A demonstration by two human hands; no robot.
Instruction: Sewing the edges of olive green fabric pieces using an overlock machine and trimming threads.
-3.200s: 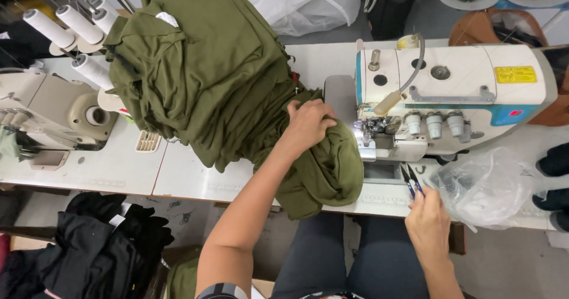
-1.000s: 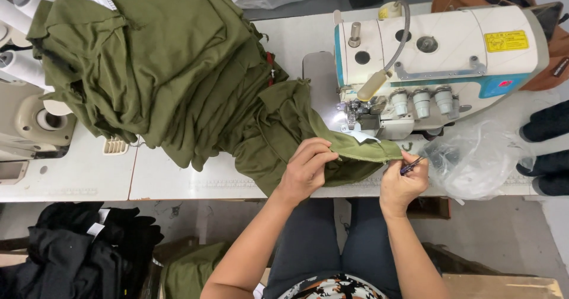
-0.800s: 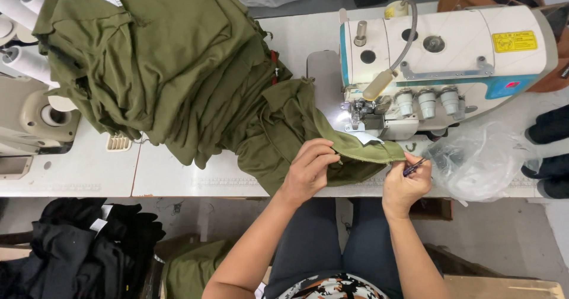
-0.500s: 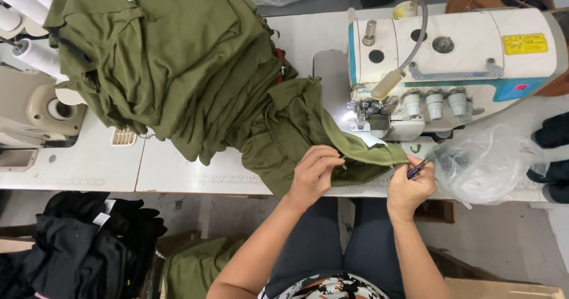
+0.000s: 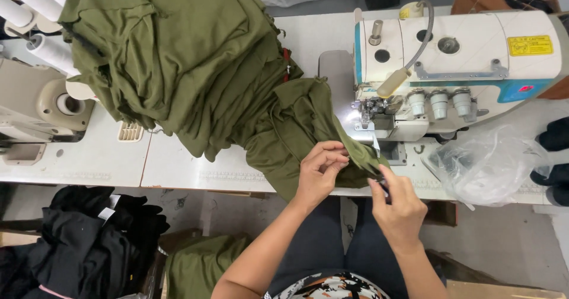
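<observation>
I look down on a white worktable [image 5: 178, 162] whose near edge runs across the view, with black clothes [image 5: 77, 245] piled on the floor at lower left and a clear plastic bag [image 5: 492, 165] at its right end. A big heap of olive-green fabric [image 5: 189, 68] fills the table's left and middle, leaving bare surface only along the front edge, and a white sewing machine [image 5: 462, 62] stands right of it. At that edge my left hand [image 5: 320, 171] pinches a fold of the green cloth, while my right hand [image 5: 400, 204] is clenched around a small dark tool [image 5: 379, 177] touching the fold's tip.
</observation>
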